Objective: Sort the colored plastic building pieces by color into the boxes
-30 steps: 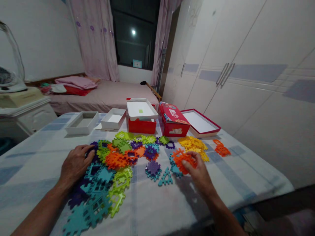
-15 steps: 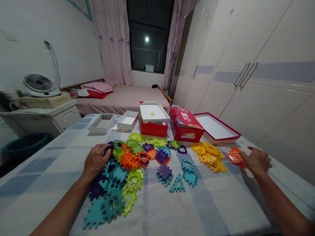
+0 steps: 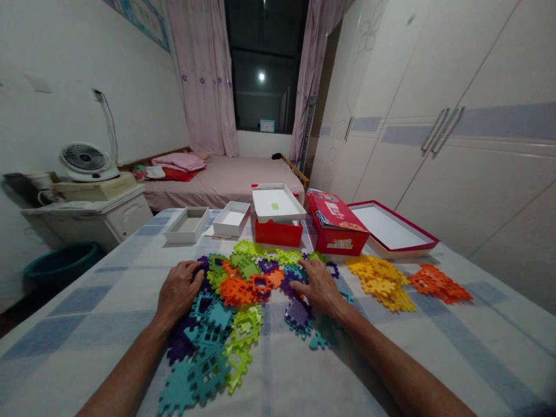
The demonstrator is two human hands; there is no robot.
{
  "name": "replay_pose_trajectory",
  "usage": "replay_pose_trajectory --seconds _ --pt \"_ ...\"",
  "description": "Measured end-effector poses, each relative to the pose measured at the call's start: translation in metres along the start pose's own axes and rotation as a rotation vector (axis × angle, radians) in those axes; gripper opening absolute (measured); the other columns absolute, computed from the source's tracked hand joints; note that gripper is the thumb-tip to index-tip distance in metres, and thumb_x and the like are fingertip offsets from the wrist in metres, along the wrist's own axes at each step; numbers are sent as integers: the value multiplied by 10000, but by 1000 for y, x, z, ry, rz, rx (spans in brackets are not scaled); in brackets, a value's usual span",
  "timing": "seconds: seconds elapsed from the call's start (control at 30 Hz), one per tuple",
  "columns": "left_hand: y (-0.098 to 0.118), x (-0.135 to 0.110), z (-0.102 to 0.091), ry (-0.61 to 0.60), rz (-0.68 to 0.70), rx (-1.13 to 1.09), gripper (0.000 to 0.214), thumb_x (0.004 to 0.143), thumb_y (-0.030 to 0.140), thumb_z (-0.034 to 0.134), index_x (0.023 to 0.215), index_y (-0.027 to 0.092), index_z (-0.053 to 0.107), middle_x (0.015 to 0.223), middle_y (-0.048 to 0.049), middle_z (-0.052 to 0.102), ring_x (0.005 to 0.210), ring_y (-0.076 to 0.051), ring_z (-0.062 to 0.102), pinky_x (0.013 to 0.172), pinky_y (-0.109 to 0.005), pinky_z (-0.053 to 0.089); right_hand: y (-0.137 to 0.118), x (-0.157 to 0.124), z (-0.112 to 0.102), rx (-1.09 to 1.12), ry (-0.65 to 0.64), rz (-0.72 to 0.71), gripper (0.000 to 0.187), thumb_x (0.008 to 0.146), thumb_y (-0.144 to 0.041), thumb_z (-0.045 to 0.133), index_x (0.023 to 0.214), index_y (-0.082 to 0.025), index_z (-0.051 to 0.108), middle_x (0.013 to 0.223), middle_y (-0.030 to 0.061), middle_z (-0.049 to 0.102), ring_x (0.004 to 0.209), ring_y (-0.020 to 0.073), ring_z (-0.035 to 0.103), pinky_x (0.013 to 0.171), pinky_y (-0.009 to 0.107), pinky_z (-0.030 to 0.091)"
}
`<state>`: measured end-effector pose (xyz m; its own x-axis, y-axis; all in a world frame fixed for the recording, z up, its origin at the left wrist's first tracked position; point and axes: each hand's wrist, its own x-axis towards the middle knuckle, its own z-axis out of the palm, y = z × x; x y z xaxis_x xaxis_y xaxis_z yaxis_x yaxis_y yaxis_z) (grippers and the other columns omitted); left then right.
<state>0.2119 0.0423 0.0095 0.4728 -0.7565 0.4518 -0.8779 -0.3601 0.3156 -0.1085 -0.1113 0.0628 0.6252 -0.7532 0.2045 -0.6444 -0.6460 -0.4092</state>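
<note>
A mixed heap of plastic interlocking tiles [image 3: 237, 284] in green, orange, purple and teal lies on the checked tablecloth [image 3: 87, 301]. My left hand [image 3: 177, 291] rests flat on its left edge, fingers spread over purple and teal pieces. My right hand [image 3: 318, 284] lies on the heap's right side, fingers stretched toward purple and teal tiles, holding nothing. A sorted pile of yellow tiles [image 3: 382, 279] sits to the right. Beyond it lies a pile of orange tiles [image 3: 438, 284].
At the table's back stand two white trays [image 3: 186, 225], a red box with a white tray on top [image 3: 278, 223], a tilted red box [image 3: 336, 223] and a red-rimmed lid [image 3: 393, 229]. A wardrobe stands right, a bed behind, a fan on a cabinet left.
My right hand carried orange tiles to the far right pile, let them go and came back to the mixed heap. My left hand stayed on the heap's left edge.
</note>
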Motion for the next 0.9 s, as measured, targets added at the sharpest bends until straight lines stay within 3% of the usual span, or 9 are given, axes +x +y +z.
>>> replay_pose_trajectory --seconds 0.13,0.23,0.3,0.47,0.53,0.67,0.73,0.83,0.9 --pt "0 0 2 -1 4 -19 487 870 418 329 1092 123 647 1082 -125 611 1018 -260 546 970 -406 413 16 5 0 189 22 130 420 669 -338 700 1036 -159 601 1021 79 548 971 233 548 853 348 425" --pt "2 0 1 0 -11 -25 486 874 412 331 1098 116 644 1096 -128 605 1023 -263 543 971 -409 413 29 5 -9 345 38 153 262 681 -348 638 868 -182 561 860 22 547 820 188 544 741 310 422" --pt "4 -1 0 3 -21 -26 482 876 407 332 1099 116 645 1099 -128 603 1025 -262 542 967 -407 417 32 4 -17 491 25 175 275 699 -405 618 839 -188 523 770 -5 533 723 162 518 661 286 401" --pt "8 -2 -3 2 -23 -28 471 878 399 340 1097 118 649 1082 -121 608 1015 -258 544 960 -402 421 23 -3 -28 786 -172 105 349 734 -492 618 884 -186 542 747 -22 547 684 137 514 634 265 389" --pt "8 -2 -3 8 -19 -27 469 879 399 339 1096 120 649 1083 -121 608 1013 -257 546 957 -403 424 19 -5 -24 679 -216 29 317 803 -478 552 905 -180 587 815 6 583 741 151 539 684 281 403" --pt "6 -2 -2 17 -11 -22 461 881 402 339 1090 132 647 1082 -116 611 1011 -253 550 949 -399 431 20 -6 -9 224 -84 -2 287 856 -400 503 975 -169 625 928 56 591 845 189 550 769 315 395" --pt "6 -2 -2 16 -12 -17 453 879 401 344 1087 138 648 1079 -112 611 1004 -249 552 948 -393 432 22 -8 -1 63 -83 -25 293 846 -375 528 1036 -171 620 973 69 580 913 208 544 799 320 385" --pt "7 -2 -2 26 -12 -8 445 875 393 355 1084 136 652 1067 -113 612 997 -245 557 940 -378 438 24 -11 6 -57 -85 -35 300 828 -356 554 1063 -179 607 992 73 565 957 218 534 813 315 372" --pt "7 -2 -2 35 -13 -4 441 874 386 357 1082 134 653 1063 -115 615 991 -245 561 931 -379 445 24 -12 7 -68 -97 -5 248 812 -355 564 976 -174 605 935 61 562 897 205 536 763 301 366"
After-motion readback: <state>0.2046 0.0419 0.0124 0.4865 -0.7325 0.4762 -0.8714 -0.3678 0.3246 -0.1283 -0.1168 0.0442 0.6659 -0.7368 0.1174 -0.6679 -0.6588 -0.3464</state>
